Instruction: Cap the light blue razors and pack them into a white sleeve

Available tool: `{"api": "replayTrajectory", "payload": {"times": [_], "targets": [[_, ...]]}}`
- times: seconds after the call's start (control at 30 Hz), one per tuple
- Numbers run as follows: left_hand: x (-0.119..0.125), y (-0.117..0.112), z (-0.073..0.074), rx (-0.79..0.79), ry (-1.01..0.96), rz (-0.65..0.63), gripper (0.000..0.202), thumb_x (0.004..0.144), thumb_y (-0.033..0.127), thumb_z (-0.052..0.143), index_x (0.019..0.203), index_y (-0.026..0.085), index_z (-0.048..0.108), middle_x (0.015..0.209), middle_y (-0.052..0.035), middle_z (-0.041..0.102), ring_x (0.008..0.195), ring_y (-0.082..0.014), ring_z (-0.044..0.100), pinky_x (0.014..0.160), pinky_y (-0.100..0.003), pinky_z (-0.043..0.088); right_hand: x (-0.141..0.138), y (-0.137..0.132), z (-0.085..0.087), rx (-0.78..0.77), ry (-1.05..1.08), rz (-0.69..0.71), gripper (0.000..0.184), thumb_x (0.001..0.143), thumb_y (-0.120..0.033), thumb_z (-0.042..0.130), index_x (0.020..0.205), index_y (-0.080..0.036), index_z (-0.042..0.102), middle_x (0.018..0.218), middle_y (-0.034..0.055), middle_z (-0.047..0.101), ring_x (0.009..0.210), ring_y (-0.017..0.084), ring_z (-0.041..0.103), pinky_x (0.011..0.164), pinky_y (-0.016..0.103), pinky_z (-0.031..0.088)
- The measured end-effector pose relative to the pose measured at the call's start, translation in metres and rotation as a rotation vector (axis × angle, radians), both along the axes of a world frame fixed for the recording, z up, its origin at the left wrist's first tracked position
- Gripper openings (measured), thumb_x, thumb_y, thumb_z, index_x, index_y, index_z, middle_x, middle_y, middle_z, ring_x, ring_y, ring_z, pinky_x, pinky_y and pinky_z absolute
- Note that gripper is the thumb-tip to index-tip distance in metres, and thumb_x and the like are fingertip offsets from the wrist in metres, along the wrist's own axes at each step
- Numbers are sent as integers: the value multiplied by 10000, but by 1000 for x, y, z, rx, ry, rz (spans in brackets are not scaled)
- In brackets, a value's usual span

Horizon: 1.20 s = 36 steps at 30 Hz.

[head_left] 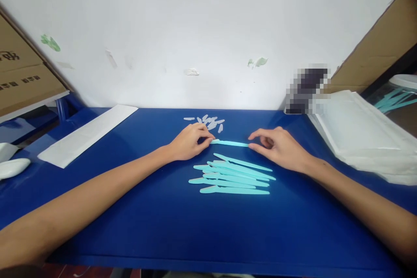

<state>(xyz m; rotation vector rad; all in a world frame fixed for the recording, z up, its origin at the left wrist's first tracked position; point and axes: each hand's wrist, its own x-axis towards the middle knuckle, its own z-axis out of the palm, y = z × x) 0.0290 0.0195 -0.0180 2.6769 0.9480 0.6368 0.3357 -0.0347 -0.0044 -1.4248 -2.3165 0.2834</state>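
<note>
A thin teal plastic stick (230,143) lies crosswise on the blue table (156,208) between my two hands. My left hand (190,142) pinches its left end, fingers curled. The fingertips of my right hand (276,145) pinch the stick's right end. Just in front of my hands lies a loose pile of several more teal sticks (233,176). Behind the held stick sits a small cluster of clear plastic caps (208,122).
A long white paper strip (87,134) lies at the back left. A stack of white bags (361,134) fills the right side, with a container of teal sticks (395,97) behind it. Cardboard boxes (22,74) stand at both sides; white objects (13,166) lie far left.
</note>
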Motion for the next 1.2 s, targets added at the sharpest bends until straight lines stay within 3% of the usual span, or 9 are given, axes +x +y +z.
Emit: {"api": "replayTrajectory", "payload": {"times": [0.13, 0.27, 0.4, 0.57, 0.67, 0.83, 0.97, 1.07, 1.2], "targets": [[-3, 0, -1, 77, 54, 86, 425, 1039, 343, 390, 1332, 198, 662, 1227, -132, 638, 1112, -289, 581, 973, -468, 451, -1, -15, 13, -153, -48, 138, 355, 915, -566, 605, 935, -232, 725, 547, -67, 439, 525, 119, 447, 747, 331, 418], [-5, 3, 1, 36, 166, -77, 509, 1064, 377, 325, 1565, 315, 390, 1611, -70, 397, 1478, -364, 304, 1154, -585, 272, -4, -21, 20, -254, -92, 214, 292, 890, -513, 646, 869, -232, 726, 535, -52, 463, 516, 119, 441, 591, 282, 371], [-5, 8, 3, -68, 202, -186, 562, 1065, 383, 302, 1621, 327, 234, 1670, -27, 299, 1572, -338, 93, 1216, -605, 94, -2, -19, 19, -283, -93, 192, 251, 904, -461, 624, 875, -235, 731, 512, -57, 478, 438, 100, 402, 484, 266, 316], [-3, 7, 2, -36, 110, -35, 449, 1039, 281, 320, 1398, 252, 588, 1473, -61, 575, 1398, -328, 390, 1139, -553, 250, 2, -16, 16, -211, -100, 144, 234, 911, -381, 591, 915, -214, 756, 530, -36, 528, 418, 103, 422, 468, 274, 311], [-4, 9, 1, -9, 82, 38, 426, 1001, 204, 353, 1270, 232, 682, 1358, -65, 646, 1219, -300, 485, 1040, -503, 334, 3, -15, 13, -158, -128, 165, 241, 940, -347, 532, 918, -213, 731, 617, -7, 593, 504, 128, 498, 531, 281, 362], [-12, 13, 1, -21, 110, 72, 472, 947, 101, 356, 1218, 235, 719, 1303, -76, 653, 1103, -275, 499, 936, -450, 363, 3, -12, 9, -22, -157, 168, 154, 925, -283, 518, 825, -218, 616, 807, 31, 634, 694, 168, 552, 673, 308, 390], [-18, 10, 8, 14, 168, 45, 370, 1017, 236, 394, 1147, 230, 740, 1178, -89, 693, 1072, -266, 556, 914, -434, 355, 2, -12, 6, -4, -175, 124, 195, 936, -277, 484, 758, -221, 542, 674, -7, 556, 662, 165, 498, 791, 358, 374], [-21, 8, 16, 28, 214, 69, 316, 1009, 285, 437, 1058, 220, 743, 1105, -87, 712, 1068, -271, 595, 886, -406, 377, 1, -13, 4, -5, -137, 68, 196, 917, -291, 501, 733, -229, 531, 588, -13, 509, 645, 178, 455, 734, 345, 361], [-26, 10, 26, 4, 306, 85, 382, 962, 229, 440, 1277, 210, 656, 1060, -116, 693, 992, -279, 622, 837, -382, 420, -1, -16, 3, 26, -11, 28, 152, 880, -282, 508, 737, -234, 519, 565, -25, 494, 599, 162, 450, 625, 306, 346]]}}
